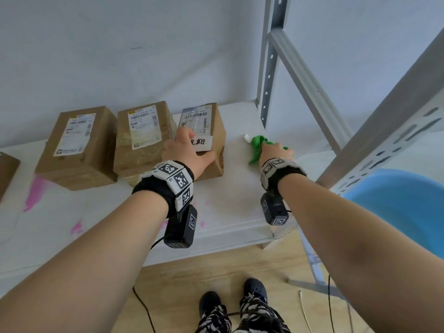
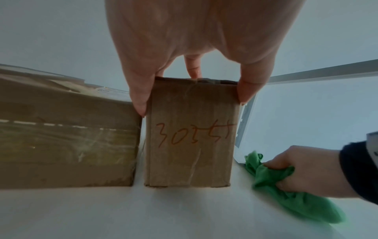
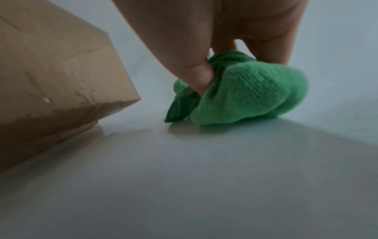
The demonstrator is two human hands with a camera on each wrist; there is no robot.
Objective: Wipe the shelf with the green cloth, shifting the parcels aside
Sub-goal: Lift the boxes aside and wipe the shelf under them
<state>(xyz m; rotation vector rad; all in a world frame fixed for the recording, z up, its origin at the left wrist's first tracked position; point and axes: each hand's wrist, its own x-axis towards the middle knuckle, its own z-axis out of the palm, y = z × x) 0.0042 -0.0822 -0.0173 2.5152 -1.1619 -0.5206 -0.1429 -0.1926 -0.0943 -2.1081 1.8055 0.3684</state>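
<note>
Brown cardboard makes up the three parcels standing in a row on the white shelf (image 1: 230,198), and the rightmost parcel (image 1: 211,131) is held by the left hand (image 1: 185,150), whose thumb and fingers clamp its two sides from above. Its top carries a printed shipping label with barcodes, too small to read, and a white strip with handwritten characters partly covered by the hand. Only the left wrist view shows the near face of this parcel, where "30555" (the last digits are loosely drawn) is written in red. The middle parcel (image 1: 144,138) stands just beside it and the left parcel (image 1: 77,145) a little apart; both bear printed labels. To the right, near the grey shelf upright (image 1: 269,68), the right hand (image 1: 276,152) grips the bunched green cloth (image 1: 257,145); the right wrist view shows its woven texture and that it touches the shelf. A blue basin (image 1: 403,203) sits at the far right.
</note>
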